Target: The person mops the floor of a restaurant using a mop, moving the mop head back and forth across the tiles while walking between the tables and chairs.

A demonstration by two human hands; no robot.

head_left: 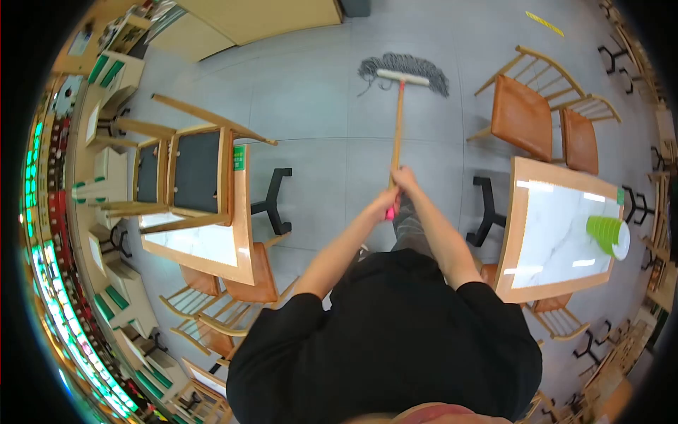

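A mop with a grey string head (412,66) lies against the grey tiled floor ahead of me, and its wooden handle (399,127) runs back toward my body. My left hand (387,203) is wrapped round the pink end of the handle. Just beyond it, my right hand (405,179) is closed on the wooden part of the same handle. Both arms reach forward from my black sleeves. The mop's strings are spread to both sides of its pale crossbar.
On the left, upturned chairs (203,169) rest on a table (244,212). A table (519,212) on the right holds stacked green cups (604,234). Brown-seated chairs (522,116) stand beyond it. A beige counter (261,18) is at the top.
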